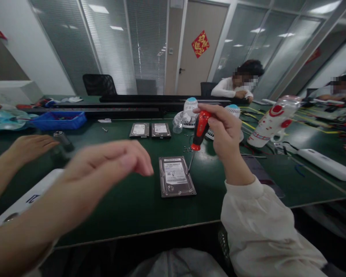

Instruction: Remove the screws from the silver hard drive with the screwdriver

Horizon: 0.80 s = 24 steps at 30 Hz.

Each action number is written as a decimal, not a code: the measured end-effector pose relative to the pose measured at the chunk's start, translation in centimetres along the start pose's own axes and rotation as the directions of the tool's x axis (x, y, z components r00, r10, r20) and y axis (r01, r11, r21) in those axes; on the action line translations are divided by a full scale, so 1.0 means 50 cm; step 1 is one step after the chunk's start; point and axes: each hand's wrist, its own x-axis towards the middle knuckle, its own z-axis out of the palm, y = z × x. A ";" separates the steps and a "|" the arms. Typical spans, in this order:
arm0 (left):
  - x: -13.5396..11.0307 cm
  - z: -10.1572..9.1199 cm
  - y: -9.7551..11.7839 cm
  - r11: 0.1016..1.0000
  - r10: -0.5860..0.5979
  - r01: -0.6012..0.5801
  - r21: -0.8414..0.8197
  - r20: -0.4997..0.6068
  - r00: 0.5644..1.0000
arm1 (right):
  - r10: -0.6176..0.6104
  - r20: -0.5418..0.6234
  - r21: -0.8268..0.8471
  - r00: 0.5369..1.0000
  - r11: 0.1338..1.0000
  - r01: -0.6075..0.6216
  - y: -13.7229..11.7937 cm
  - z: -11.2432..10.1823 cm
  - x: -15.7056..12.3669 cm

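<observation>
Ample green table borders the hard drive; right hand grips screwdriver, left hand empty.

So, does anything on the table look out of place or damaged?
Mainly the small pieces, probably screws, scattered on the table just beyond the nearest drive: they lie loose, not collected. I see no clear damage.

Smooth plastic screwdriver handle, paper-labelled metal drive
</observation>
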 end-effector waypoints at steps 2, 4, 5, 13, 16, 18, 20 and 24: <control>-0.003 0.056 0.016 0.990 0.080 -0.064 -0.125 0.129 0.988 | -0.006 -0.008 -0.086 1.000 0.996 0.005 -0.006 0.003 0.001; -0.014 0.125 0.022 0.988 0.148 -0.134 -0.080 0.217 0.965 | -0.019 -0.036 -0.201 0.999 0.980 0.012 -0.013 0.005 0.004; -0.021 0.160 0.020 0.981 0.192 -0.194 -0.020 0.264 0.945 | -0.021 -0.048 -0.239 0.999 0.971 0.009 -0.016 0.005 0.006; -0.061 0.357 -0.010 0.642 0.442 -0.554 0.531 0.333 0.833 | -0.008 0.065 -0.178 0.998 0.984 0.020 -0.022 0.001 0.004; -0.070 0.389 -0.015 0.593 0.398 -0.501 0.630 0.311 0.863 | -0.029 0.064 -0.274 0.997 0.961 0.046 -0.021 0.005 0.007; -0.074 0.397 -0.017 0.571 0.395 -0.483 0.664 0.293 0.871 | -0.054 0.043 -0.339 0.998 0.939 0.066 -0.020 0.008 0.010; -0.077 0.398 -0.019 0.557 0.416 -0.482 0.676 0.275 0.867 | -0.076 0.026 -0.349 0.997 0.934 0.080 -0.017 0.011 0.010; -0.078 0.387 -0.025 0.533 0.445 -0.499 0.683 0.275 0.852 | -0.040 0.027 -0.241 0.999 0.969 0.046 -0.009 0.013 -0.002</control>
